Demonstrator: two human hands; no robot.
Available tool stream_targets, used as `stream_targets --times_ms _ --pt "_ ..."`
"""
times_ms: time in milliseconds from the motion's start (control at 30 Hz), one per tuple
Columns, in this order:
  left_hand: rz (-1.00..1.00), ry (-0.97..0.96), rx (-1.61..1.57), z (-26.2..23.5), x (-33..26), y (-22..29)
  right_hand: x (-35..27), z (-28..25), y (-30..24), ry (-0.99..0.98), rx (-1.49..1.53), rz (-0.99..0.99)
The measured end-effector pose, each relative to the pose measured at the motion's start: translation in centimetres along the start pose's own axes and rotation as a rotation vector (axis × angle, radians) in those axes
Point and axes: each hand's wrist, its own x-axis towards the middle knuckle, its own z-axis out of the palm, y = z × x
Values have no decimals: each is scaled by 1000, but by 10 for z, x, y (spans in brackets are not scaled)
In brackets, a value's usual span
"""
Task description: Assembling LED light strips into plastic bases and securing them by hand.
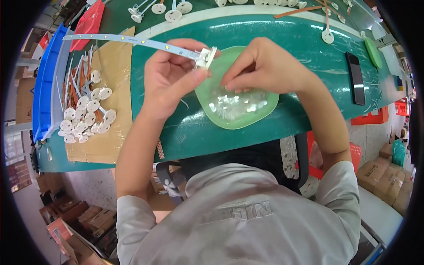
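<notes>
Head view shows work that looks partway along, judging by how the pieces lie. The person's left hand (170, 81) pinches a round white plastic base (206, 58) between thumb and fingers, holding it tipped nearly on edge above the left side of a shallow, light green plastic dish (234, 125). From that base a long, pale blue flexible strip with small yellow squares (132, 40) runs leftward, its far end near a long blue plastic tray (45, 88). Strip and base appear to be together already on this piece.

The person's right hand (270, 66) is over the dish, thumb and forefinger pressed together at the tips, just above or among a heap of small clear, shiny pieces (236, 104). Whether anything sits between those fingertips cannot be told, as the pieces are tiny and glare off the light. No clear piece can be made out on the held base, so that part of the work seems not yet done.

To the left, a pile of white discs with strips (88, 115) rests on a brown cardboard sheet (119, 88); more white discs (173, 15) lie along the far side. Which of these are finished cannot be told.
</notes>
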Motion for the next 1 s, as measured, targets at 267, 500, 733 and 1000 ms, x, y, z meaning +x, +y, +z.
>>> stream_targets --times_ms 267,500,733,1000 --pt "33 46 -38 2 -6 1 1 5 1 104 294 -14" --pt "34 119 22 4 -6 -1 -2 6 -2 252 337 -56" --pt "35 73 51 1 -4 1 2 6 -1 190 292 19" --pt "118 117 121 14 -14 5 -3 14 -6 386 204 -1"
